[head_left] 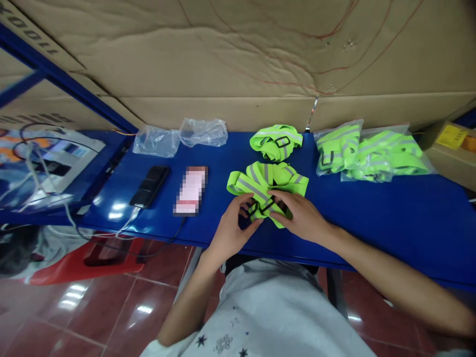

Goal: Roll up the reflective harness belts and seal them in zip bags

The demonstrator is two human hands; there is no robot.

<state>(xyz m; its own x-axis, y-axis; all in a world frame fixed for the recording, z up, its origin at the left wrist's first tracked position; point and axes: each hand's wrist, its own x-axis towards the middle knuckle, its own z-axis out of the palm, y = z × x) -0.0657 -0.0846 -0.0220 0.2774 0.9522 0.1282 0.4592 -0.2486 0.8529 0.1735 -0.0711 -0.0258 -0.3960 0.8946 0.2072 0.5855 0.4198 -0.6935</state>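
Observation:
A neon-yellow reflective strap harness (266, 178) with grey stripes lies bunched on the blue table in front of me. My left hand (236, 225) curls around its near left part, thumb and fingers closed on the strap beside a black buckle. From the other side, my right hand (299, 214) grips the strap near the same buckle, its fingertips partly hidden by the folds. Just behind it is a second rolled reflective harness (277, 142) with a black buckle, which neither hand touches.
Clear bags with packed yellow harnesses (372, 153) lie at the back right, beside a cardboard box (451, 148). Crumpled empty plastic bags (203, 132) lie at the back left. A phone (190, 191) and a black power bank (149, 186) with cables lie left of my hands. Cardboard (223, 64) stands behind the table.

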